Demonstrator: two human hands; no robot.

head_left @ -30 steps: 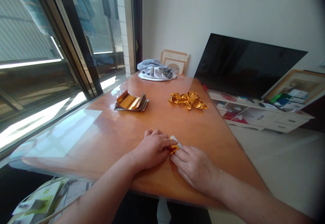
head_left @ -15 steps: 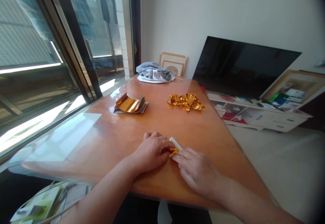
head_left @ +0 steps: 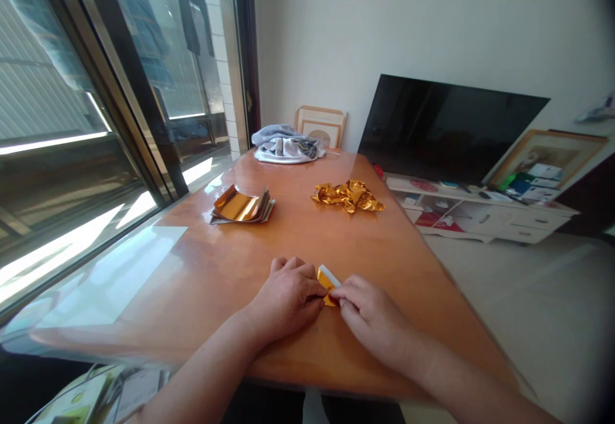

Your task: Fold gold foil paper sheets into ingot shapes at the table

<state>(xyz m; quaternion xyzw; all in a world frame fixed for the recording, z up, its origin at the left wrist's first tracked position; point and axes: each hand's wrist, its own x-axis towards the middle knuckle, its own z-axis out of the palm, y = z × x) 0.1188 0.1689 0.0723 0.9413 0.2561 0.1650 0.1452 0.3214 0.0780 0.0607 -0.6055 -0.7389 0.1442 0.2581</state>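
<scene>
A small folded piece of gold foil (head_left: 327, 285) with a white edge lies on the wooden tabletop, pinched between my two hands. My left hand (head_left: 288, 297) presses its fingertips against the foil's left side. My right hand (head_left: 372, 317) holds the right side with its fingers, covering part of the piece. Farther up the table lie a stack of gold-backed foil sheets (head_left: 241, 207) and a crumpled heap of gold foil (head_left: 348, 196), both out of reach of my fingers.
A folded grey-and-white cloth (head_left: 287, 146) sits at the table's far end. A glass-paned window (head_left: 86, 110) runs along the left side. A dark TV screen (head_left: 446, 129) leans on a white cabinet (head_left: 480, 214) beyond the right edge.
The view has swung slightly, shifting the scene left. More of the gold foil now shows between my hands, and my right fingers have moved onto its right side.
</scene>
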